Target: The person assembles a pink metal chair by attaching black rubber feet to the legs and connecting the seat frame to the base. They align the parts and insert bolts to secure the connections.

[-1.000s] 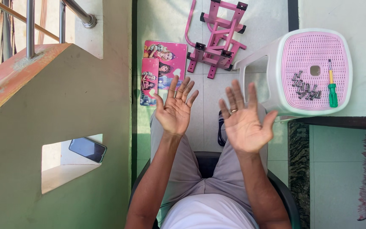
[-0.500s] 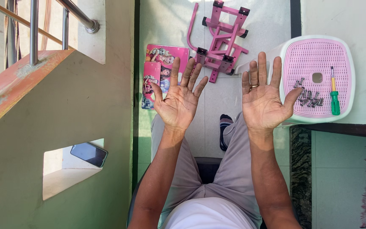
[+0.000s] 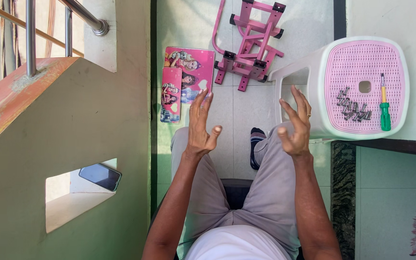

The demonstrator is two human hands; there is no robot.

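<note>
Pink metal frame [image 3: 251,45] with black end caps, white stool [image 3: 314,82] topped by a pink perforated seat, green-handled screwdriver [image 3: 384,113], silvery screws [image 3: 352,107], pink picture-printed panels [image 3: 186,79] (cartoon figures), grey trousers [image 3: 266,192], green floor.

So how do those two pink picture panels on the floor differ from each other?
The larger panel is wide and nearly square, while the smaller panel is a narrow strip. The larger panel lies farther from the person; the smaller panel lies nearer, at its left edge, and seems to overlap it. The left hand partly hides the larger panel's corner but not the smaller panel. Both lie flat, pink, with printed cartoon figures.
</note>
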